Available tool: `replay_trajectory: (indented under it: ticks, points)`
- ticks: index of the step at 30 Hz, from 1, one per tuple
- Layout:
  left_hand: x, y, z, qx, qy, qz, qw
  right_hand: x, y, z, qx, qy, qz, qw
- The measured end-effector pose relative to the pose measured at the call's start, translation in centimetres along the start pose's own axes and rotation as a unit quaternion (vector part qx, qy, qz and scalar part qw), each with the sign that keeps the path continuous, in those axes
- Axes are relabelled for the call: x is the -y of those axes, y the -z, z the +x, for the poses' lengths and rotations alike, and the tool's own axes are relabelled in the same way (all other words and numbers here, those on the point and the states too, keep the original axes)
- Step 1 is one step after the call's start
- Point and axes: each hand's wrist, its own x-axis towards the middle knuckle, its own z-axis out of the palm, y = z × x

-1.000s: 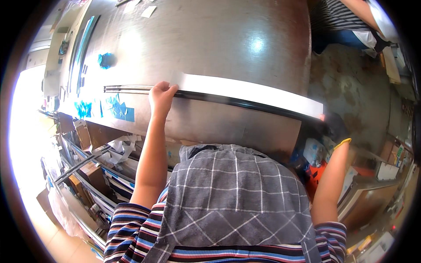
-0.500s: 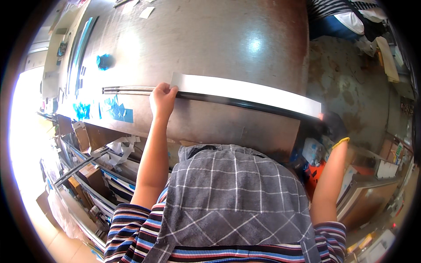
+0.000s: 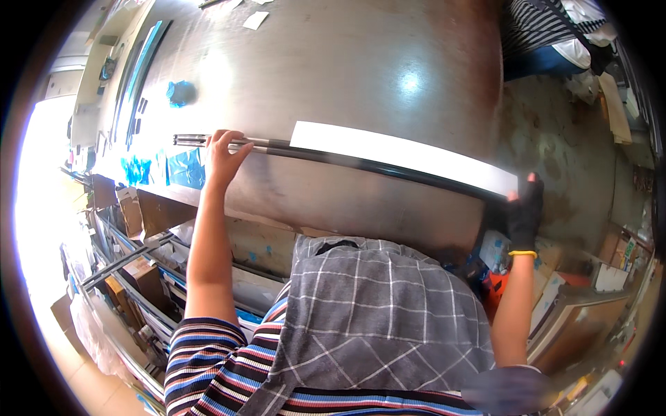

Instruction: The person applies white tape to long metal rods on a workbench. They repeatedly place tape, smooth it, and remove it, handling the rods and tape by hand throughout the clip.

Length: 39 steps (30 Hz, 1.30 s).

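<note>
In the head view, the long white strip (image 3: 402,151) is already spread out straight along the far side of the slim dark bars (image 3: 368,166), and the two run nearly parallel across the metal worktable (image 3: 333,62). That lining-up looks largely done, as a judgement; whether the strip is fastened to the bars or merely lies against them cannot be told. The leftward stretch of the bars has no strip beside it, and the strip's left end lies flat with no finger on it. The left hand (image 3: 222,158) is bare and clamped on the bars, thumb on the near side and fingers reaching over to the far side, so the strip begins to the right of its fingertips, apart from them. The right hand (image 3: 525,211), in a dark fingerless glove with a yellow cuff, is at the other end: its thumb tip is at the strip's right end, and its forefinger points away from the body, apart from the thumb. Whether those fingers grip the strip, the bars or both cannot be made out. A flat piece of blue film (image 3: 186,168) lies just beside the left hand, and a crumpled blue wad (image 3: 180,93) sits farther off on the tabletop.
</note>
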Motion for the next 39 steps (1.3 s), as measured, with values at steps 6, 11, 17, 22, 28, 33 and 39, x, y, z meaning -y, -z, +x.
replay_trajectory:
  ticks: [6,11,17,22,28,33,39]
  points:
    - [3.3,1.6,4.4,0.185,-0.02,-0.05,0.981,11.5,-2.3,-1.8,0.003,0.166,-0.14,0.976]
    - [3.9,1.6,5.9,0.263,-0.033,-0.095,0.96,24.9,-6.1,-2.3,0.011,0.193,-0.059,0.979]
    - [3.2,1.7,5.8,0.244,-0.069,-0.085,0.964,42.1,-10.7,-2.1,0.06,0.24,0.056,0.967]
    - [3.4,1.6,5.5,0.212,-0.099,-0.083,0.969,47.4,-11.7,-2.3,0.066,0.202,0.078,0.974]
    - [3.4,1.2,6.9,0.23,-0.127,-0.067,0.963,49.0,-11.1,-2.2,-0.088,0.272,0.058,0.956]
    - [3.7,1.3,7.4,0.24,-0.129,-0.065,0.96,50.7,-12.1,-0.3,-0.138,0.283,0.056,0.948]
    - [3.3,0.9,8.3,0.227,-0.132,-0.081,0.962,50.3,-12.1,0.5,-0.143,0.272,0.066,0.949]
